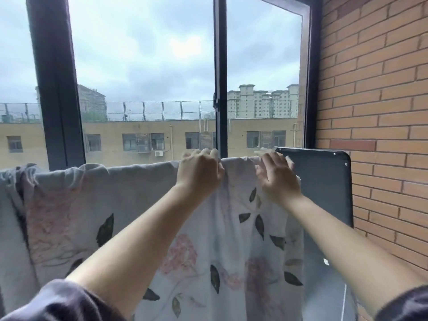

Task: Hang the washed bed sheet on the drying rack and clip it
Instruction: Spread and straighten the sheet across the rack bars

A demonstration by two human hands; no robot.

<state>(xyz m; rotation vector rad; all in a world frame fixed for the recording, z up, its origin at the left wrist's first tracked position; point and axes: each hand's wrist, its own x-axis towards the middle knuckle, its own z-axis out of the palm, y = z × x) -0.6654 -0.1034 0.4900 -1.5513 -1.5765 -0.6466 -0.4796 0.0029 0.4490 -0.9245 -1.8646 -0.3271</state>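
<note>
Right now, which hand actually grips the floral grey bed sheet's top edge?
The left hand: its fingers curl over the floral grey bed sheet; the right hand lies open, fingers spread.

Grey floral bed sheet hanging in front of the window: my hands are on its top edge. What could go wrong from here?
1. No clip shows on the grey floral bed sheet. Only the left hand, gripping the top fold, and the flat right hand steady it, so it may slide off once released.
2. The fabric is bunched at its far left end, so it could dry slowly there.
3. Its right edge hangs close by the dark rounded panel and might catch on it.
</note>
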